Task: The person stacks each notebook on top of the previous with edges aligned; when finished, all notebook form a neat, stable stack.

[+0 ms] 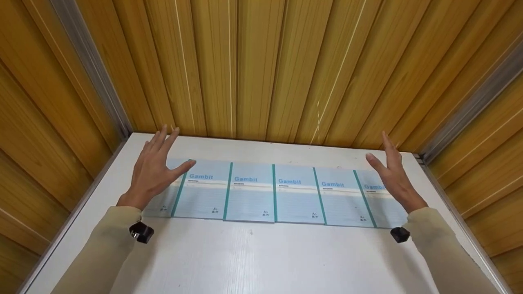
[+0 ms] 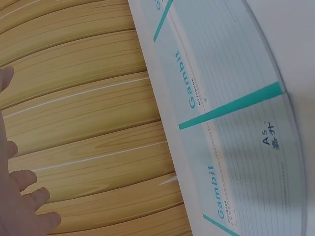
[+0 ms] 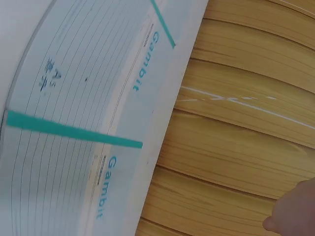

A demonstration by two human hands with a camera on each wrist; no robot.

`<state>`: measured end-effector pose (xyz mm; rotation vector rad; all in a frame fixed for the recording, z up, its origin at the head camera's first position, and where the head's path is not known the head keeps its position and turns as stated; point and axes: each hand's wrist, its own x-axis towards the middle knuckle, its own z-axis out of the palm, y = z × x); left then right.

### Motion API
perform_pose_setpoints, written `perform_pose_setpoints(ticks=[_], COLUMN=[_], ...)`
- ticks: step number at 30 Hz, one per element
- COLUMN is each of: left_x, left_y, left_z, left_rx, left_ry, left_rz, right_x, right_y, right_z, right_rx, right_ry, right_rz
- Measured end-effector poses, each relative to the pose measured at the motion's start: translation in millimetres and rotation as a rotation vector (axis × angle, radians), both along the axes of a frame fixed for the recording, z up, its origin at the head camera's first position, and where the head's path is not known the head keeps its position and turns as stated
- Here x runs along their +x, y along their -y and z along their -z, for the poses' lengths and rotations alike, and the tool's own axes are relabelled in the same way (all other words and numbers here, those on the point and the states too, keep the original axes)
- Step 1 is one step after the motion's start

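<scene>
Several light-blue Gambit notebooks (image 1: 250,200) with green spines lie side by side in one row on the white table (image 1: 261,261). Over the left end of the row is my left hand (image 1: 152,169), fingers straight and thumb spread, holding nothing; it partly covers the leftmost notebook (image 1: 157,210). My right hand (image 1: 394,175) is raised over the right end, fingers extended and thumb apart, also with nothing in it. It overlaps the rightmost notebook (image 1: 384,210) in the head view. Both wrist views show notebook covers (image 2: 246,147) and a bit of each hand.
Wood-patterned panels (image 1: 257,69) rise behind the table and on both sides. Grey metal posts (image 1: 92,61) stand at the corners. Each wrist wears a black strap device (image 1: 141,232) over a beige sleeve (image 1: 98,249).
</scene>
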<state>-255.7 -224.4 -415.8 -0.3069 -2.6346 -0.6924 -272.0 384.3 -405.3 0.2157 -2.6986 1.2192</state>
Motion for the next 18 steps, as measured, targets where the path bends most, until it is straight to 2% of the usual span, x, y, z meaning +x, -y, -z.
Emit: perform_pose_setpoints(ticks=[3, 8, 14, 18], left_x=[2.2, 1.8, 3.2, 4.0], left_y=[-1.3, -4.8, -7.5, -8.5], left_z=[0.7, 3.7, 5.7, 9.5], left_rx=[0.065, 0.193, 0.327, 0.380], left_ry=[0.016, 0.027, 0.016, 0.012], left_rz=[0.007, 0.028, 0.041, 0.050], right_x=[-0.3, 1.0, 2.7, 2.2], right_y=[4.3, 13.6, 27.6, 36.5], right_z=[1.4, 1.4, 4.5, 11.0], right_rx=[-0.128, -0.291, -0.405, -0.436], right_ry=[0.048, 0.068, 0.071, 0.056], right_rz=[-0.021, -0.082, -0.123, -0.119])
